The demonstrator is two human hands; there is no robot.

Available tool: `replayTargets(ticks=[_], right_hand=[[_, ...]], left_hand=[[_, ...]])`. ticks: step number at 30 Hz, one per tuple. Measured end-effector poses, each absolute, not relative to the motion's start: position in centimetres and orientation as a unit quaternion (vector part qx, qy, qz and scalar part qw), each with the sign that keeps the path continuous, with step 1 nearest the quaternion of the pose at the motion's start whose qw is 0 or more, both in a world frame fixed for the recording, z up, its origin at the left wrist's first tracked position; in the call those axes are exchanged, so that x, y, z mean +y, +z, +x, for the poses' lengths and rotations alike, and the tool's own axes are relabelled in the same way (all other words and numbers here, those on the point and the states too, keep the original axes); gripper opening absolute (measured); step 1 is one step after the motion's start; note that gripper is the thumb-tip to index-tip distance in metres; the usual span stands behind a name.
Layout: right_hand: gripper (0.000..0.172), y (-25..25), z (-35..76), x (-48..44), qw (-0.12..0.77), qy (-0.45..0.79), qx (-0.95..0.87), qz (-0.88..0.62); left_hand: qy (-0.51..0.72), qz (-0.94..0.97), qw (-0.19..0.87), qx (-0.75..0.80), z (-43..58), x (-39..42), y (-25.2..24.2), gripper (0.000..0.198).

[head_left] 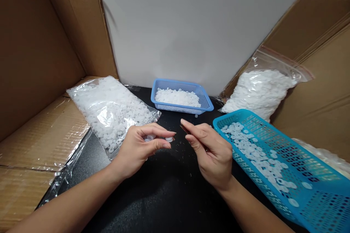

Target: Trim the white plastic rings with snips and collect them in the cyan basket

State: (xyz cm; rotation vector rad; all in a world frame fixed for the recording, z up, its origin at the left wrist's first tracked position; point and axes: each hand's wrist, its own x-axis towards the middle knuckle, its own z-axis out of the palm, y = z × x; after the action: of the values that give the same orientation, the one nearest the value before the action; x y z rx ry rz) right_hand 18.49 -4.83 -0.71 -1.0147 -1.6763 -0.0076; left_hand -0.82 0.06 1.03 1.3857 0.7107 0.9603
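Note:
My left hand [139,145] pinches a small round white plastic cap [169,139] between thumb and fingertip. A few more small white plastic pieces [149,137] sit inside its curled fingers. My right hand [212,149] is just to the right, apart from the cap. Its thumb and forefinger stand a little apart with nothing visible between the tips; the other fingers curl in and their inner side is partly hidden. Beside it is a teal plastic basket [276,127] with many white round pieces [257,156] scattered inside.
A smaller blue basket [205,107] of tiny white rings stands at the back against the white wall. A clear bag of white rings [112,113] lies left. Another bag of white pieces [259,89] leans at right. Cardboard [41,25] flanks the black tabletop [164,204].

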Motion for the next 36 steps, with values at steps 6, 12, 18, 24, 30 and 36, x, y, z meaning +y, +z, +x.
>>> replayTargets(ticks=[6, 12, 18, 24, 30, 36], right_hand=[[0.027, -0.9, 17.9, -5.1, 0.583, 0.157, -0.665, -0.440], [0.028, -0.7, 17.2, -4.8, 0.582, 0.294, -0.644, -0.400], [0.024, -0.7, 17.5, -4.6, 0.585, 0.369, -0.581, -0.430], [0.016, -1.4, 17.4, -4.4, 0.608, 0.412, -0.533, -0.419], [0.020, -2.1, 17.0, -4.2, 0.610, 0.487, -0.485, -0.394], [0.028, -2.3, 16.5, -4.4, 0.597, 0.487, -0.482, -0.417]], left_hand=[[0.405, 0.617, 0.584, 0.338, -0.5, -0.1, 1.2, 0.021], [0.389, 0.626, 0.570, 0.363, -0.2, 0.0, 1.2, 0.019], [0.386, 0.630, 0.578, 0.345, -0.5, 0.2, 1.2, 0.011], [0.399, 0.640, 0.573, 0.320, -0.4, 0.2, 0.9, 0.012], [0.416, 0.680, 0.520, 0.309, -0.5, 0.1, 0.9, 0.009], [0.418, 0.690, 0.497, 0.319, -0.5, 0.0, 0.7, 0.007]])
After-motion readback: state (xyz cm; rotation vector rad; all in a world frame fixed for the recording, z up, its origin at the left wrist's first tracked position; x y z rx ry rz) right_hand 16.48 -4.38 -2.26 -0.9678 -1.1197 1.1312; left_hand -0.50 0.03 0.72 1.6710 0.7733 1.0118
